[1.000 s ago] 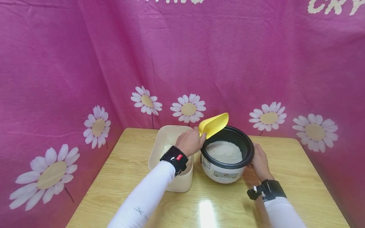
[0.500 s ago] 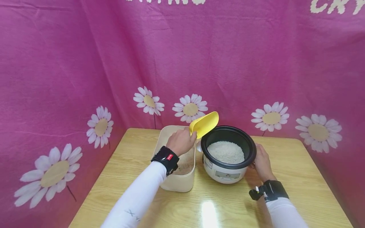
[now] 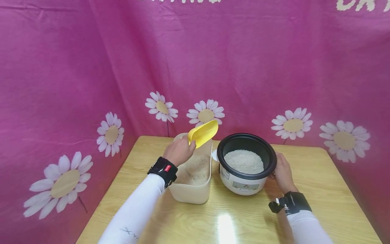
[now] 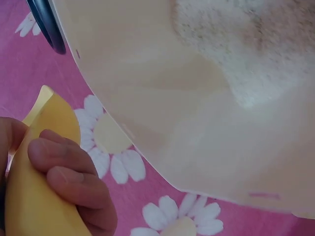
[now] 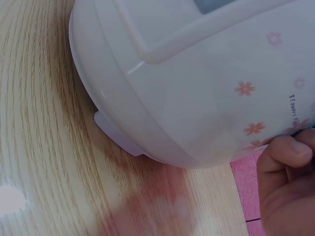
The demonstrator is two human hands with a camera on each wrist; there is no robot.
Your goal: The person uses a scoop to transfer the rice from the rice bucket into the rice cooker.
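Note:
A yellow scoop is gripped by my left hand, its bowl pointing up and right above the cream bin. Fingers curl round the scoop's handle in the left wrist view. Rice covers the bottom of that bin. To its right stands a white rice cooker with a black inner pot and a mound of white rice in it. My right hand holds the cooker's right side, close under the rim; its curled fingers show in the right wrist view.
Both containers stand on a light wood table with a bright reflection near its front. A pink cloth with printed daisies hangs behind and along the sides. A small white tab sticks out from the cooker's left side, towards the bin.
My left hand has carried the scoop left, from over the cooker's edge to above the bin. My right hand stays at the cooker's side. The view has shifted slightly.

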